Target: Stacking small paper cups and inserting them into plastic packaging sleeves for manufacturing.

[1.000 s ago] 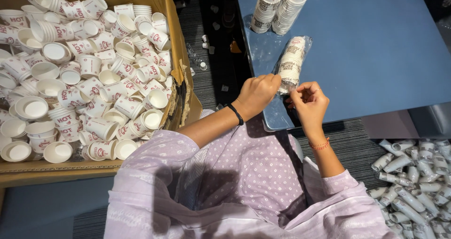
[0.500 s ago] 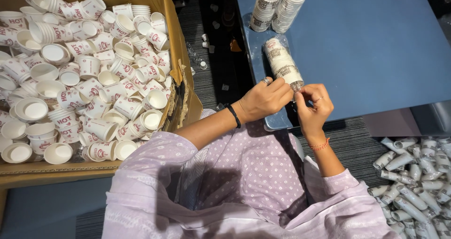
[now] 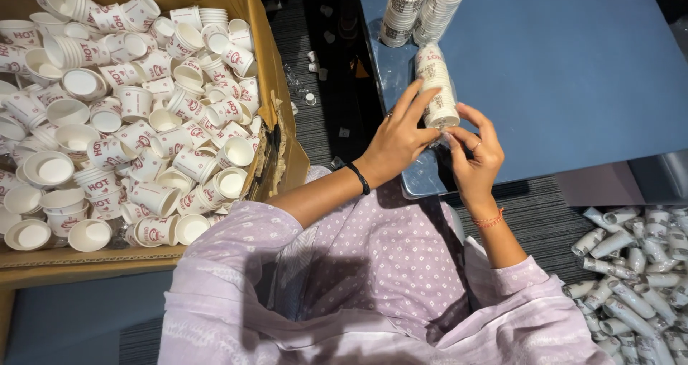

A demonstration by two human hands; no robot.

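Nearest the camera is the person's lap in a lilac dotted garment (image 3: pixel 373 279). At about four o'clock on the floor lies a heap of wrapped cup stacks (image 3: pixel 634 264). Further out, near the middle of the view, the left hand (image 3: pixel 398 139), with a black band on the wrist, has its fingers fanned out and laid along the near end of a plastic-wrapped stack of paper cups (image 3: pixel 436 85), thumb under it. The right hand (image 3: pixel 476 157), a ring on one finger and a red thread at the wrist, sits just beside it at three o'clock, fingertips curled and pinching the clear wrap at the stack's near end. The stack lies on its side on the blue table (image 3: pixel 573 71), close to the near-left corner, pointing away at twelve o'clock. Beyond it, touching its far end, are two more wrapped stacks (image 3: pixel 419 3). At nine to ten o'clock stands a cardboard box (image 3: pixel 269 85) full of loose paper cups (image 3: pixel 122 114).
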